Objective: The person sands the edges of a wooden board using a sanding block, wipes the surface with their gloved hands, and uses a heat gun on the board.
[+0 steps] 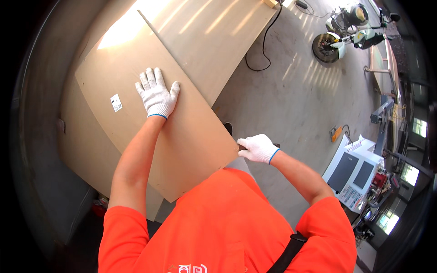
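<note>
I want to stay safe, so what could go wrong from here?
The top board, with the left hand flat on it, might slide over the boards beneath. The right hand could slip on its dark object, mostly hidden, near the board's corner. The black cable beside the boards could get snagged.

Dark object [241, 147] mostly hidden by right grip [258, 149], kind unclear; orange shirt [223, 218] cut off below
</note>
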Tool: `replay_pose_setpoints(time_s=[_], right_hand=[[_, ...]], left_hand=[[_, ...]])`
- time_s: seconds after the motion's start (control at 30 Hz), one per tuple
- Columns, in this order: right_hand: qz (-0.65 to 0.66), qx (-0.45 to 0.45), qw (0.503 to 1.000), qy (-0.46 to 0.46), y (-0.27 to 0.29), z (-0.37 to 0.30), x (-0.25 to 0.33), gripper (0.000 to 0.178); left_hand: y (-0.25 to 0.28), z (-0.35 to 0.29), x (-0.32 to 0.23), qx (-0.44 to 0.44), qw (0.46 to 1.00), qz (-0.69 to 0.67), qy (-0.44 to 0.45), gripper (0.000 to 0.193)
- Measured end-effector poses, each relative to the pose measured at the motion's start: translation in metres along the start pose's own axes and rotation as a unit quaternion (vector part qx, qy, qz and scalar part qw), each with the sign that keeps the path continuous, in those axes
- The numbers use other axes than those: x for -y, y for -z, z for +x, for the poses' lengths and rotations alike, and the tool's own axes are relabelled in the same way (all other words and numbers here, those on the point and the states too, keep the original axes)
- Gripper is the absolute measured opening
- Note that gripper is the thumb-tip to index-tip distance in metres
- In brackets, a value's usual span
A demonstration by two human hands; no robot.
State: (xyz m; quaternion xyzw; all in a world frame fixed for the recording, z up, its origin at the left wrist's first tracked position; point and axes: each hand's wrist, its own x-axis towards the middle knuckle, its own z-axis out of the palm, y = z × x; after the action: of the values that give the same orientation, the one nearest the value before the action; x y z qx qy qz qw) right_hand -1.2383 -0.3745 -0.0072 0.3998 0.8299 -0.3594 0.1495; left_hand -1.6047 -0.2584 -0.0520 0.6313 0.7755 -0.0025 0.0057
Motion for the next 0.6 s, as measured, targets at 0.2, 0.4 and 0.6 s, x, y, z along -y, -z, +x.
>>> replay_pose_setpoints(time_s=[0.2, 0.4, 0.6], right_hand=[[-0.007, 0.003, 1.0, 0.021, 0.025, 0.039, 0.003, 0.032], [-0.008, 0.052, 0.998, 0.023, 0.05, 0.07, 0.008, 0.037], [0.097, 0.024, 0.995, -0.027, 0.049, 0.066, 0.012, 0.043]], left_hand=[[0.001, -0.001, -0.001, 0.008, 1.0, -0.015, 0.005, 0.088], [0.004, -0.004, -0.003, -0.001, 1.0, -0.027, 0.009, 0.085], [-0.01, -0.007, 0.004, -0.071, 0.996, -0.047, -0.001, 0.083]])
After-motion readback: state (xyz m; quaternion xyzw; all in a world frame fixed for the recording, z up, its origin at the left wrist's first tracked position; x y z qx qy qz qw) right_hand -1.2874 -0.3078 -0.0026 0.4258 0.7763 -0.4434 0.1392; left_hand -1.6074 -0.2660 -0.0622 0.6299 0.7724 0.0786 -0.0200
